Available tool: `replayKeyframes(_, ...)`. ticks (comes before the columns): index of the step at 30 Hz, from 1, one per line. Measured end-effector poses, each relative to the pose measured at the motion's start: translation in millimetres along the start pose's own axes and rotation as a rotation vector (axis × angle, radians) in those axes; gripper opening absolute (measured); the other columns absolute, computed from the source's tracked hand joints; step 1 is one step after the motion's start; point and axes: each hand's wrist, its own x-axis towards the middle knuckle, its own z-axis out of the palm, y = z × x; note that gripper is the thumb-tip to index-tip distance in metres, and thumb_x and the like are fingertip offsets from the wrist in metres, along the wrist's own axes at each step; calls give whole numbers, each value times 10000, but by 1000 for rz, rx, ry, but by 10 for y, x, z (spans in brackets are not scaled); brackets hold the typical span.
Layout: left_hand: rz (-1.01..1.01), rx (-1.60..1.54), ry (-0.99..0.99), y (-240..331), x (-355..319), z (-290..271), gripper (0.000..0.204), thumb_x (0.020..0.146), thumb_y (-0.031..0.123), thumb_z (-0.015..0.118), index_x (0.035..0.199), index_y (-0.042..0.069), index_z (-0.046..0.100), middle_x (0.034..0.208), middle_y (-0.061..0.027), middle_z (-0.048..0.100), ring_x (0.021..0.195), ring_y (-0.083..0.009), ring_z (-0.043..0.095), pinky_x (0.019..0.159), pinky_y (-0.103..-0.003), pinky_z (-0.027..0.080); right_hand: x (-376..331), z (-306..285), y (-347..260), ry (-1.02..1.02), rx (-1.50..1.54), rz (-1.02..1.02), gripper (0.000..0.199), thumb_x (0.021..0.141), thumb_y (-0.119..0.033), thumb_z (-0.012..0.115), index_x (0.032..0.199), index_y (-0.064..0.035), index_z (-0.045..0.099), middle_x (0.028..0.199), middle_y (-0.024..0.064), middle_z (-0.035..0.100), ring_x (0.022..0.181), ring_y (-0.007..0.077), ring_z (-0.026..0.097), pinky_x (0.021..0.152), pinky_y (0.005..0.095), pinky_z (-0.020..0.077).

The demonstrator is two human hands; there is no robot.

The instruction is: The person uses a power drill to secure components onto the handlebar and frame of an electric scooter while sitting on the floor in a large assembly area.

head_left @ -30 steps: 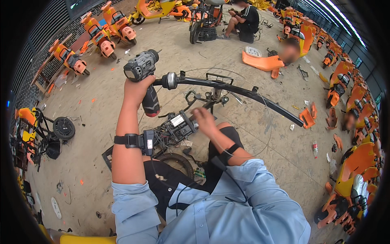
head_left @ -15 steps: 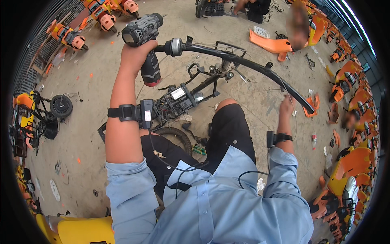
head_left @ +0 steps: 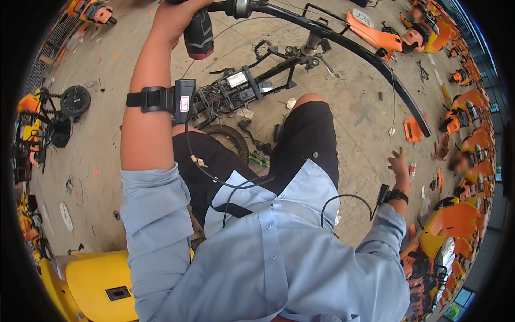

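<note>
At the upper edge my left hand (head_left: pixel 178 20) is wrapped round a cordless drill (head_left: pixel 199 35). The drill's handle and battery base show below the fist, while its head is cut off by the picture's edge. A black curved handlebar (head_left: pixel 370 52) runs from beside this hand across to the right. Whether my left hand also touches the bar, I cannot tell. My right hand (head_left: pixel 398 162) hangs free below the bar's right end, fingers spread, nothing in it. The handlebar stands on a stripped scooter frame (head_left: pixel 276 72) with exposed wiring, in front of my knees.
A tyre (head_left: pixel 241 144) lies between my legs. Behind my left arm is a yellow scooter body (head_left: pixel 99 279). An orange panel (head_left: pixel 375 35) lies beyond the bar. Orange scooters (head_left: pixel 453 220) line the right side; a partly stripped one with a black wheel (head_left: pixel 75 101) stands left.
My right hand has come away from near the handlebar's right end, down and outward, with its fingers now spread. The view has shifted, so the drill sits higher and is partly cut off.
</note>
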Motion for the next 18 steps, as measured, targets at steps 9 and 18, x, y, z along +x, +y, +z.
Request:
replayKeyframes(9, 67, -15, -81, -97, -101, -102, 381, 832, 206, 796, 1183, 76, 723, 1136, -45, 737, 1026, -136, 664, 918, -313, 500, -2343, 97, -2799, -227, -105, -1401, 438, 795, -72, 751, 1219, -55, 640, 1179, 135, 681, 1091, 345, 639, 971, 440, 487)
replayKeyframes(18, 55, -730, 63, -104, -565, 41, 319, 922, 70, 606, 1215, -55, 621, 1189, -137, 671, 1201, -263, 618, 1113, -411, 465, -1560, 40, -3019, 643, -902, -768, 345, 903, -259, 662, 1245, -238, 626, 989, 95, 722, 874, 326, 703, 707, 455, 549)
